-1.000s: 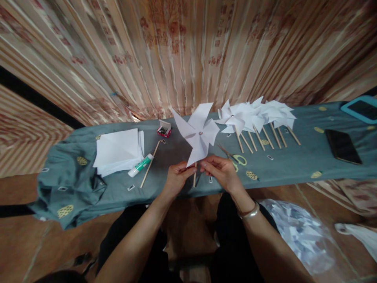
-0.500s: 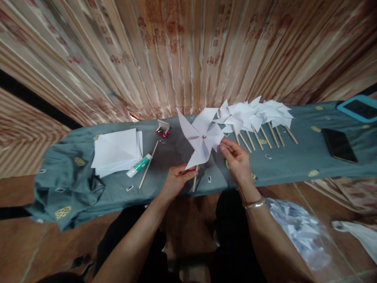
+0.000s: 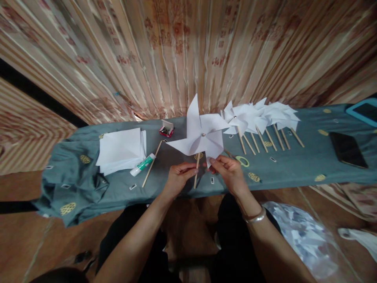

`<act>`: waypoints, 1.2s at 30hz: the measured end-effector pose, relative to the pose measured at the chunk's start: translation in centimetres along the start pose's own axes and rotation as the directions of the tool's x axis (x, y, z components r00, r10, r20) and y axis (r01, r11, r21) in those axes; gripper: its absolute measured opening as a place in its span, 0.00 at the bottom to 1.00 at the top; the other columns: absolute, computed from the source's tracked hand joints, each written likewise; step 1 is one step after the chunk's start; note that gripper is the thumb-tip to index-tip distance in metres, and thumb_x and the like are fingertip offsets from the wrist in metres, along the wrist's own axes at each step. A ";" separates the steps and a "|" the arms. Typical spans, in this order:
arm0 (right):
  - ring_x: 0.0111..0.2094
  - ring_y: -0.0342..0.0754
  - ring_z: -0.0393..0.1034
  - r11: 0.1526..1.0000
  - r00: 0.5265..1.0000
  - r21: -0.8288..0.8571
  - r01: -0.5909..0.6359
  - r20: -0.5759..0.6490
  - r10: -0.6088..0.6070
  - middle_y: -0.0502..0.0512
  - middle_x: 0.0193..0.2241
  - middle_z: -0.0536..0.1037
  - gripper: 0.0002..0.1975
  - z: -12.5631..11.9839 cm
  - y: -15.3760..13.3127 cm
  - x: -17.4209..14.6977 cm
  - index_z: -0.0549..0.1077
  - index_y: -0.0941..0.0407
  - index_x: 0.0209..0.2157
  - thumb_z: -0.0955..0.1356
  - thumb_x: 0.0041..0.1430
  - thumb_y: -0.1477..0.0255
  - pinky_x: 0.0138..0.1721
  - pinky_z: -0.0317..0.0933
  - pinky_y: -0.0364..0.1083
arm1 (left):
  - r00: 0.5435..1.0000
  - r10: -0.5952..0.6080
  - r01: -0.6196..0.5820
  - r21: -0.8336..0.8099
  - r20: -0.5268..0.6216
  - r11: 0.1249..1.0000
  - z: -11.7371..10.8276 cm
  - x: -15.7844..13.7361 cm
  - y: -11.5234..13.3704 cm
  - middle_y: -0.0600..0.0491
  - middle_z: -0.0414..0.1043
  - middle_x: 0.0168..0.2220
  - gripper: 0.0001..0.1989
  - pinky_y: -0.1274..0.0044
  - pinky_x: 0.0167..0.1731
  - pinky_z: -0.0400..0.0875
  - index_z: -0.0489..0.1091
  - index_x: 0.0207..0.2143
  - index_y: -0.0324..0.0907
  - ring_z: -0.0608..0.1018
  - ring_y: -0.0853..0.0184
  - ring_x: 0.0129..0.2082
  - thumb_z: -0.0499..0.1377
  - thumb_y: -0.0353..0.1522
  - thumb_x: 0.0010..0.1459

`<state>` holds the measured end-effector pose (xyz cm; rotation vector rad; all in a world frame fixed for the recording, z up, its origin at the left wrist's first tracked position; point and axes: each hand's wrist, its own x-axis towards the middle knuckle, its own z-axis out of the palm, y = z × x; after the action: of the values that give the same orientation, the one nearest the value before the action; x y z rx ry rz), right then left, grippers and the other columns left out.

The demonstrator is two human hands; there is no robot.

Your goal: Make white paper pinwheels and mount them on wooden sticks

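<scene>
A white paper pinwheel [image 3: 206,137] with a metal pin at its centre is held up over the cloth-covered table. My left hand [image 3: 180,177] pinches its wooden stick [image 3: 197,173] between thumb and fingers. With thumb and fingertips, my right hand [image 3: 228,171] grips the tip of the lowest paper blade. To the right lies a row of several finished-looking pinwheels [image 3: 259,117], their sticks pointing toward me. The green handle loop of a pair of scissors [image 3: 242,160] shows beside my right hand; the rest is partly hidden.
Left on the table [image 3: 294,169] are a stack of white paper [image 3: 120,148], a glue stick [image 3: 143,164], a loose wooden stick [image 3: 152,164] and a small box of pins [image 3: 166,129]. A phone [image 3: 347,149] and blue-framed device [image 3: 365,111] lie right. A clear bag of paper scraps [image 3: 306,239] stands below.
The pinwheel has turned on its stick. My right hand has moved down and left, from a right-hand blade to the lowest blade tip, uncovering the scissors' handle.
</scene>
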<state>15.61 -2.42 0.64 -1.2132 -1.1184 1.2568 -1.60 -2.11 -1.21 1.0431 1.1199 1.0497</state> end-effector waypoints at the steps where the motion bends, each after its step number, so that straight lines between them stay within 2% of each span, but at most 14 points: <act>1: 0.20 0.43 0.66 1.000 1.000 -0.020 0.002 0.016 -0.002 0.52 0.19 0.77 0.22 0.2 0.0 -0.1 0.74 0.54 0.20 0.73 0.45 0.49 0.24 0.62 0.44 | 1.000 0.003 -0.003 0.006 0.011 1.000 0.0 0.0 0.1 0.51 0.81 0.32 0.11 0.74 0.40 0.72 0.81 0.30 0.42 0.79 0.64 0.33 0.69 0.36 0.41; 4: 0.22 0.44 0.68 0.995 0.998 -0.098 0.035 0.053 -0.030 0.53 0.20 0.78 0.24 0.4 0.2 -0.5 0.75 0.55 0.22 0.70 0.49 0.47 0.25 0.62 0.44 | 1.000 0.008 -0.008 0.004 0.028 1.000 0.0 0.0 0.1 0.51 0.81 0.32 0.11 0.73 0.41 0.72 0.81 0.30 0.42 0.79 0.64 0.34 0.70 0.37 0.41; 6: 0.23 0.44 0.69 0.974 0.993 -0.207 0.094 0.095 -0.076 0.53 0.23 0.79 0.23 0.5 0.1 -0.9 0.77 0.55 0.25 0.67 0.55 0.48 0.27 0.62 0.44 | 1.000 0.015 -0.015 -0.010 0.024 1.000 0.0 0.0 0.1 0.52 0.80 0.30 0.11 0.74 0.39 0.71 0.81 0.29 0.42 0.78 0.65 0.32 0.70 0.37 0.41; 10: 0.27 0.45 0.71 0.864 0.964 -0.442 0.242 0.210 -0.163 0.51 0.25 0.80 0.20 0.3 -0.8 -1.9 0.78 0.54 0.29 0.64 0.63 0.56 0.30 0.60 0.44 | 1.000 0.018 -0.018 -0.013 0.022 1.000 0.0 -0.1 0.1 0.52 0.79 0.30 0.11 0.76 0.36 0.70 0.81 0.28 0.41 0.77 0.66 0.31 0.70 0.38 0.41; 12: 0.26 0.45 0.71 0.843 0.961 -0.467 0.268 0.191 -0.200 0.51 0.25 0.80 0.19 0.1 -1.1 -2.0 0.78 0.54 0.28 0.64 0.64 0.57 0.29 0.60 0.44 | 1.000 0.007 -0.007 -0.006 0.007 1.000 0.0 -0.2 0.2 0.53 0.79 0.29 0.11 0.76 0.36 0.71 0.80 0.27 0.41 0.77 0.66 0.31 0.70 0.38 0.40; 15: 0.26 0.46 0.70 0.863 0.961 -0.449 0.230 -0.034 -0.274 0.51 0.24 0.79 0.17 -0.8 -1.1 -1.6 0.77 0.54 0.27 0.66 0.62 0.58 0.30 0.62 0.44 | 1.000 -0.020 0.020 -0.013 -0.012 1.000 0.0 -0.2 0.4 0.53 0.79 0.29 0.13 0.75 0.38 0.71 0.80 0.26 0.42 0.78 0.64 0.32 0.71 0.39 0.38; 17: 0.28 0.47 0.72 0.887 0.926 -0.413 0.204 -0.212 -0.312 0.51 0.27 0.80 0.14 -1.7 -0.7 -1.0 0.77 0.54 0.31 0.67 0.60 0.59 0.33 0.64 0.46 | 0.999 -0.038 0.038 -0.020 -0.003 0.999 0.0 -0.3 0.5 0.53 0.79 0.29 0.14 0.74 0.40 0.71 0.80 0.26 0.42 0.78 0.63 0.33 0.71 0.40 0.37; 19: 0.34 0.49 0.75 0.903 0.888 -0.373 0.212 -0.312 -0.338 0.54 0.33 0.82 0.13 -2.5 -0.4 -0.2 0.77 0.54 0.37 0.68 0.59 0.59 0.39 0.67 0.48 | 0.999 -0.050 0.050 -0.021 0.020 0.999 0.0 -0.4 0.6 0.53 0.79 0.29 0.15 0.74 0.40 0.71 0.80 0.26 0.42 0.78 0.63 0.33 0.72 0.41 0.36; 22: 0.44 0.51 0.75 0.897 0.856 -0.363 0.254 -0.347 -0.382 0.57 0.43 0.81 0.17 -3.4 0.0 0.9 0.76 0.53 0.45 0.69 0.58 0.59 0.48 0.67 0.51 | 0.997 -0.050 0.051 -0.016 0.058 0.999 0.0 -0.6 0.7 0.53 0.79 0.28 0.14 0.74 0.38 0.71 0.81 0.26 0.42 0.77 0.64 0.31 0.71 0.41 0.36; 25: 0.47 0.52 0.74 0.916 0.860 -0.288 0.279 -0.349 -0.372 0.59 0.45 0.80 0.19 -3.6 0.2 1.9 0.76 0.54 0.45 0.70 0.56 0.58 0.50 0.67 0.52 | 0.996 -0.033 0.032 0.015 0.088 0.999 -0.1 -0.8 0.8 0.53 0.79 0.27 0.12 0.75 0.36 0.71 0.81 0.26 0.42 0.77 0.65 0.30 0.70 0.40 0.39; 29: 0.42 0.51 0.76 0.963 0.882 -0.087 0.253 -0.389 -0.267 0.57 0.38 0.82 0.19 -3.4 0.4 2.8 0.77 0.54 0.40 0.74 0.49 0.57 0.48 0.68 0.53 | 0.991 -0.037 0.030 0.055 0.128 0.998 -0.3 -0.9 0.7 0.53 0.79 0.27 0.11 0.76 0.36 0.70 0.81 0.27 0.41 0.77 0.66 0.30 0.70 0.39 0.40; 36: 0.29 0.47 0.74 0.984 0.908 -0.004 0.176 -0.384 -0.164 0.53 0.28 0.82 0.15 -2.8 0.1 2.4 0.79 0.54 0.33 0.76 0.43 0.62 0.35 0.69 0.48 | 0.995 -0.067 0.068 -0.014 0.067 0.998 -0.7 -0.7 0.4 0.51 0.82 0.32 0.12 0.71 0.42 0.73 0.81 0.29 0.43 0.80 0.63 0.33 0.71 0.36 0.39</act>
<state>18.44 -0.08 0.22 -1.2440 -0.8889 0.8528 -2.37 -2.68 -0.82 1.0138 1.0838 0.9619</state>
